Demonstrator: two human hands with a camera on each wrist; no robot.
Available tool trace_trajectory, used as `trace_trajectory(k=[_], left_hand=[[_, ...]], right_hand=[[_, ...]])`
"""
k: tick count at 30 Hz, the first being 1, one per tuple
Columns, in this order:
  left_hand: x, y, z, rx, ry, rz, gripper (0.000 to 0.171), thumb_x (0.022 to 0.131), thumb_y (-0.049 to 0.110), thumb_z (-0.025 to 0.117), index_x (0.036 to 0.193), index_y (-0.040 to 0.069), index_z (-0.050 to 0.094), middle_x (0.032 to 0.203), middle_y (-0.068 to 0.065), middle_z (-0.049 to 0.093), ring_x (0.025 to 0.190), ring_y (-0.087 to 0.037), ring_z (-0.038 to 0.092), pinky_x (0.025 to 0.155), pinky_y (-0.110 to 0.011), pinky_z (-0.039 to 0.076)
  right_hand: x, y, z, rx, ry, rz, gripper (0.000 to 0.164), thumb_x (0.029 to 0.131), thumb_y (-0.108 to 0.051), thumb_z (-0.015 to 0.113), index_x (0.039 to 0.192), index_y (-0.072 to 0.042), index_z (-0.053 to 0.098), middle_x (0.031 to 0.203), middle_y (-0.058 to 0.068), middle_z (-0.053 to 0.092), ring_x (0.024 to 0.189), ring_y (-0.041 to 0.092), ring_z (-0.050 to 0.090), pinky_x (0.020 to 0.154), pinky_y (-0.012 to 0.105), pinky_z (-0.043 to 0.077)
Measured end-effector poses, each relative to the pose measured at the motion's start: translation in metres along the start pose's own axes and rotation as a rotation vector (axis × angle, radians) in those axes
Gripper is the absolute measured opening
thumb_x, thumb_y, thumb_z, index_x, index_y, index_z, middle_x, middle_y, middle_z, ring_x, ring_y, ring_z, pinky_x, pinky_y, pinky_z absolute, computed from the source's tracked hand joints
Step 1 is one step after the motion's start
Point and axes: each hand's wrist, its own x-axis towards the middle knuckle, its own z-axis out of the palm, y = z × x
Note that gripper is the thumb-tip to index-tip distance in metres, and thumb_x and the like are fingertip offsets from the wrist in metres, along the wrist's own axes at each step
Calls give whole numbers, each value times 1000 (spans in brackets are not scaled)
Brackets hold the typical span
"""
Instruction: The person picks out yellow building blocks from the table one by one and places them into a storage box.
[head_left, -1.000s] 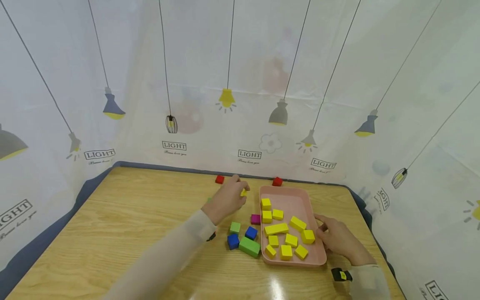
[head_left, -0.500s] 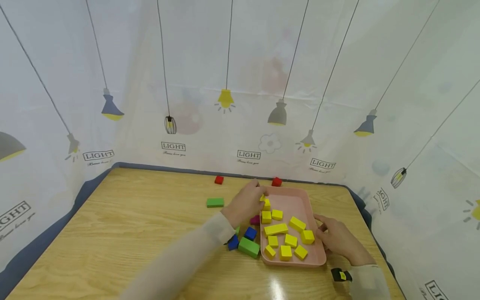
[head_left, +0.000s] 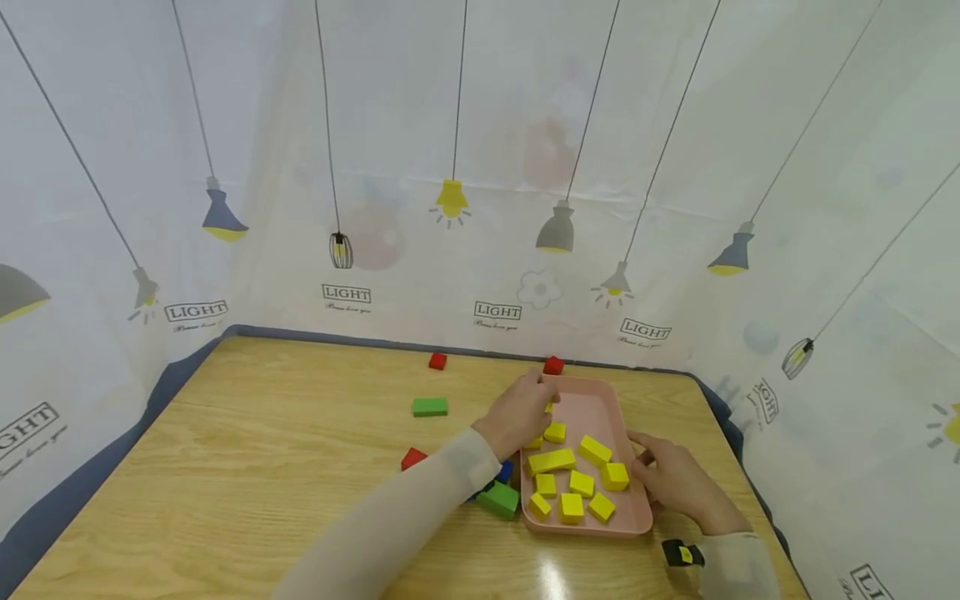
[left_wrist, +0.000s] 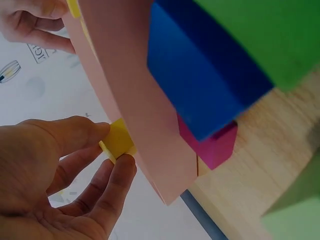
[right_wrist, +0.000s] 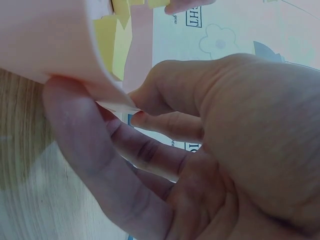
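Observation:
My left hand [head_left: 520, 414] is over the far left part of the pink tray [head_left: 588, 404]. Between thumb and fingertips it pinches a small yellow block [left_wrist: 118, 139], plain to see in the left wrist view. Several other yellow blocks [head_left: 552, 461] lie inside the tray, mostly toward its near end; the left hand hides part of those at the far left. At the tray's right side my right hand [head_left: 678, 485] grips the rim, its thumb on top and fingers against the outer wall in the right wrist view.
Left of the tray sit a green block [head_left: 498, 499], a blue block [left_wrist: 200, 75] and a magenta block [left_wrist: 216, 148], partly covered by the left arm. Farther off lie a long green block [head_left: 430, 407] and red blocks [head_left: 438, 361]. A printed cloth [head_left: 420, 275] walls the table.
My left hand has carried the yellow block rightward from the table, across the tray's left rim, to above the tray. The right hand stays on the rim.

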Motion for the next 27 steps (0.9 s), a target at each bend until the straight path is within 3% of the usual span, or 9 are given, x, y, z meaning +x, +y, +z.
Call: trace_trajectory(k=[14,27], left_hand=[[8,11,5,60,19,19,23,91,18,76,114,20,71,110,0,54,91,-14,50,84,-23,52],[11,13,8,17,-1,2,23,93,21,74,114,21,66,111,2,53,90,-10,51,78,-22,53]], right_hand=[[0,-1,1,-8,2,-5,59,98,-8,61,153,-7,39,103,13,62,68,21,65,54,33,57],[1,-1,1,-25,-7,6,59,99,-10,61,154,-7,38,102,11,62,70,20,64,55,33,57]])
